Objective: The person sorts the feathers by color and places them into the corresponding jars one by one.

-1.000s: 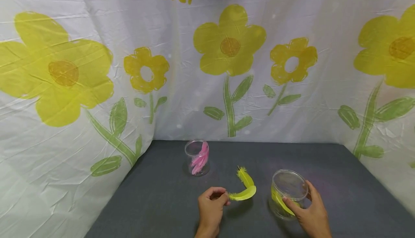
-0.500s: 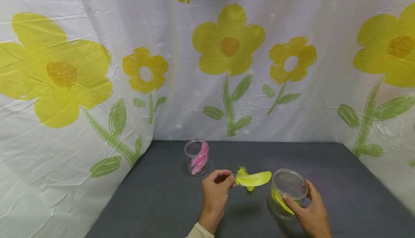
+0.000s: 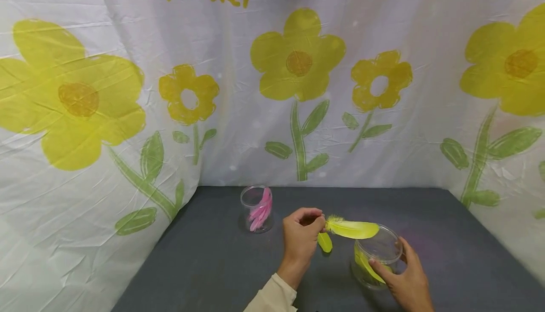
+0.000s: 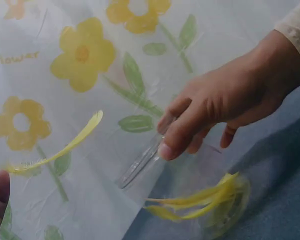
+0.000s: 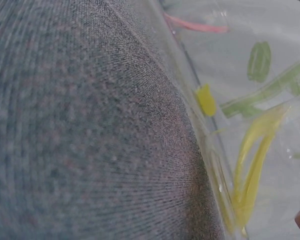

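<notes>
My left hand (image 3: pixel 301 238) pinches a yellow feather (image 3: pixel 355 229) by its quill end, thumb against fingers. The feather points right, and its tip overlaps the mouth of a clear plastic jar (image 3: pixel 359 278) in the head view. My right hand (image 3: pixel 404 274) grips that jar around its right side, thumb in front. Inside lie several yellow feathers (image 4: pixel 205 200), seen through the wall in the left wrist view. Another yellow feather (image 3: pixel 325 243) lies on the table just behind my left hand, partly hidden by it. In the left wrist view the held feather (image 4: pixel 70 147) stands apart from the jar's rim.
A second clear jar (image 3: pixel 251 227) holding several pink feathers (image 3: pixel 261 210) stands at the back left of the dark grey table (image 3: pixel 204 264). A white curtain (image 3: pixel 238 151) printed with yellow flowers encloses the table's back and sides.
My left hand has lifted the pinched feather and carried it right and away from me, to the jar's mouth. My right hand and the jar stay in place.
</notes>
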`<control>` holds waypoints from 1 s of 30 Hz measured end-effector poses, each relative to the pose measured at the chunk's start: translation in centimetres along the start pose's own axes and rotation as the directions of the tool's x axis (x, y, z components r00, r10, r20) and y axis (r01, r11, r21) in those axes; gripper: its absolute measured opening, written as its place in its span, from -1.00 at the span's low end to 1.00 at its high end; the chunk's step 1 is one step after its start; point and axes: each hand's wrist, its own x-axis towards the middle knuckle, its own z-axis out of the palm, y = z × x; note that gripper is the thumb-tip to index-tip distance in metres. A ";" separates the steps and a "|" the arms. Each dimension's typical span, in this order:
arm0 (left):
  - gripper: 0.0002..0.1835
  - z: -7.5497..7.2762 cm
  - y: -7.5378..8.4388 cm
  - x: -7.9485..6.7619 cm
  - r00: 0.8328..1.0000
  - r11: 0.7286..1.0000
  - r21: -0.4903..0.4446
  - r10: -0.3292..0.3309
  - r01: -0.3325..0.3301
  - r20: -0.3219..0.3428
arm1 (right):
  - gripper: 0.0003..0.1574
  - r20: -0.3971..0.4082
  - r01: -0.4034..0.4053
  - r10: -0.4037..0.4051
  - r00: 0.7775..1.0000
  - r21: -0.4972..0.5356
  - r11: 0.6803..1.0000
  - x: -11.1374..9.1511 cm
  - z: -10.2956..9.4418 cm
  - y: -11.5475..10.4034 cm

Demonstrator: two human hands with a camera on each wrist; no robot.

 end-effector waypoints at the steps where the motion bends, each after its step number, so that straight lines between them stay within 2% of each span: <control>1: -0.92 0.3 -0.1 0.0 1.000 1.000 0.008 -0.006 0.006 0.005 | 0.52 0.006 -0.004 0.004 1.000 0.002 1.000 0.0 0.0 0.0; 7: -0.89 1.8 -1.1 -0.1 0.998 0.997 0.045 -0.065 0.064 0.027 | 0.53 0.012 -0.013 0.013 1.000 0.006 1.000 0.0 0.1 0.1; 16: -0.86 3.3 -2.5 -0.4 0.995 0.993 0.063 -0.100 0.098 0.028 | 0.51 -0.021 0.001 -0.001 1.000 0.019 1.000 -0.1 0.2 0.1; 22: -0.85 4.5 -2.9 -0.6 0.993 0.992 0.061 -0.113 0.111 0.033 | 0.51 -0.021 0.007 -0.007 1.000 0.020 1.000 -0.1 0.1 0.1; 30: -0.84 6.0 -3.2 -1.3 0.982 0.982 0.050 -0.185 0.183 0.042 | 0.43 -0.019 0.041 -0.040 0.999 0.024 0.999 -0.2 0.1 0.0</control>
